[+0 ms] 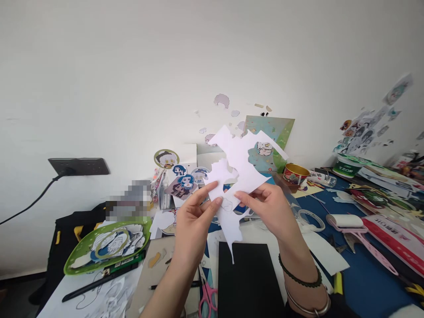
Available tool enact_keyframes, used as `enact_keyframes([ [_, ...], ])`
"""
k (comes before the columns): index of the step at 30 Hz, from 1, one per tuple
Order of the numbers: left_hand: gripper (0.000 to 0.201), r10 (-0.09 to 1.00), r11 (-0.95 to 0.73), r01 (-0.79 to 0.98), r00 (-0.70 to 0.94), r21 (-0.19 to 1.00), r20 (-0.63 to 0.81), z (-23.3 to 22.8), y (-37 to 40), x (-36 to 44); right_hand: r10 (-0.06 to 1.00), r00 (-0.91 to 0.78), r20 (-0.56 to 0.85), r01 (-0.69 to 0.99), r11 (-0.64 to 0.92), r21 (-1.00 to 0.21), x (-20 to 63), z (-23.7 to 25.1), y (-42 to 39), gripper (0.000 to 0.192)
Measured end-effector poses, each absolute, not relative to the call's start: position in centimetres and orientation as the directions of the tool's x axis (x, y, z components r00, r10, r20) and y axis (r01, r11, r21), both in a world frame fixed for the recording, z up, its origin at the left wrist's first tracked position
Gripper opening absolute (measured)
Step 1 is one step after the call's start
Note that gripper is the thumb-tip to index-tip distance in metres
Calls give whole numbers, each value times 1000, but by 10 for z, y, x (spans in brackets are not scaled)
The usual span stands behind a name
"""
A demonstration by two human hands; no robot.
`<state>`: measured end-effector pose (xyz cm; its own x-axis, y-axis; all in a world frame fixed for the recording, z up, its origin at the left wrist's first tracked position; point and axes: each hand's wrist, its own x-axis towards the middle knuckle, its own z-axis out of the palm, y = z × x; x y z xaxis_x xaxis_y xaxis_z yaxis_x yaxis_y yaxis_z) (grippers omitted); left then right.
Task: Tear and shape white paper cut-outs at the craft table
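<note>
Nearest the camera, a black sheet (250, 282) lies flat on the desk, with pink-handled scissors (207, 297) just to its left. Above them the person lifts a white paper cutout (239, 170) clear of the desk, roughly at the middle of the view. The left hand (194, 221) pinches the cutout's lower left edge between thumb and fingers, and the right hand (270, 205) nips its lower right edge with thumb and forefinger, so both hands are closed on the same sheet. The paper is ragged, full of cut-away windows, with a thin tail hanging down toward the black sheet. Handling it well likely calls for light, even pinches near the solid parts and no pulling apart, since the narrow bridges look apt to tear. To the left a green tray (74, 260) holds printed figures; to the right lie a tape ring (311, 219) and a pink lint roller (351, 223). Farther back a red tin (296, 173) stands near a leaning green picture (281, 128), and stickers (221, 100) dot the white wall.
</note>
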<state>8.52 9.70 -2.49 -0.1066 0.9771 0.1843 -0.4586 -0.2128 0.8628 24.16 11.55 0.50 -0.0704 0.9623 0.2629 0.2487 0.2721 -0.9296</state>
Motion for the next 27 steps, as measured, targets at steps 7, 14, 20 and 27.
enact_keyframes([
  [7,31,971,-235,-406,-141,883,193,-28,98,85,942,-92,322,191,334,-923,242,4,116,25],
  [14,31,982,-190,-362,-94,913,167,-27,99,81,925,-85,372,185,381,-906,244,3,115,23],
  [20,28,996,-81,-148,22,986,85,-22,97,79,886,-95,454,411,451,-793,239,5,112,21],
  [27,19,988,-145,-218,-89,965,128,-24,101,79,487,-90,869,696,655,-295,223,2,106,15],
])
